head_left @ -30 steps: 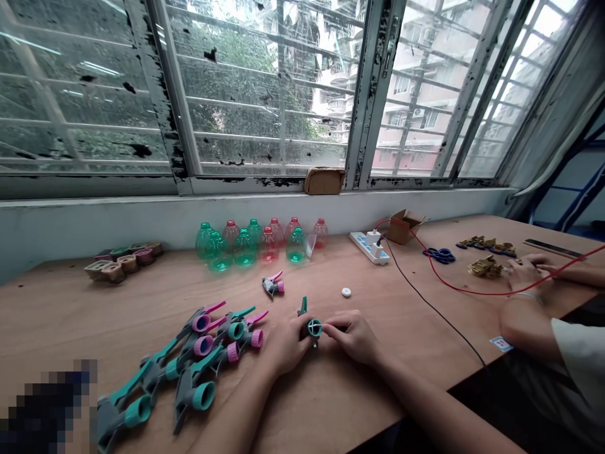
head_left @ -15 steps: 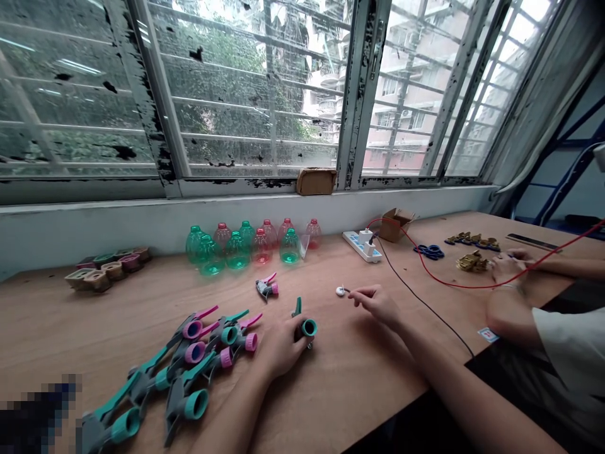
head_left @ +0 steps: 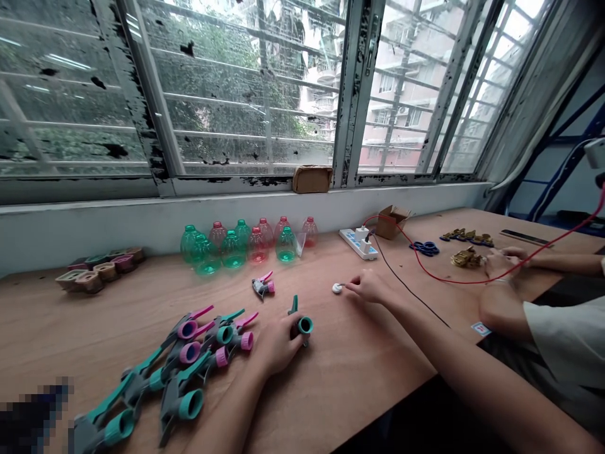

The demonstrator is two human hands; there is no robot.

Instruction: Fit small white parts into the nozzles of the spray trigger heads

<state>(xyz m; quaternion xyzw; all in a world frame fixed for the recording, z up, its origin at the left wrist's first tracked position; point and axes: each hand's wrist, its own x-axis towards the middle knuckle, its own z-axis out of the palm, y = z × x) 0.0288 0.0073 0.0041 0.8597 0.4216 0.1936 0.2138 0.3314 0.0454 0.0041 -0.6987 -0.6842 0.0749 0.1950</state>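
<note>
Wooden tabletop: spray heads piled near left. We see the left hand curled around a teal-grey spray head; farther, the right hand pinching a thin piece at a white disc, contact unclear; bottles beyond.

Looks like a hand-assembly workshop, judging by a long wooden workbench, piled trigger spray heads, grouped translucent bottles and a co-worker alongside.
</note>
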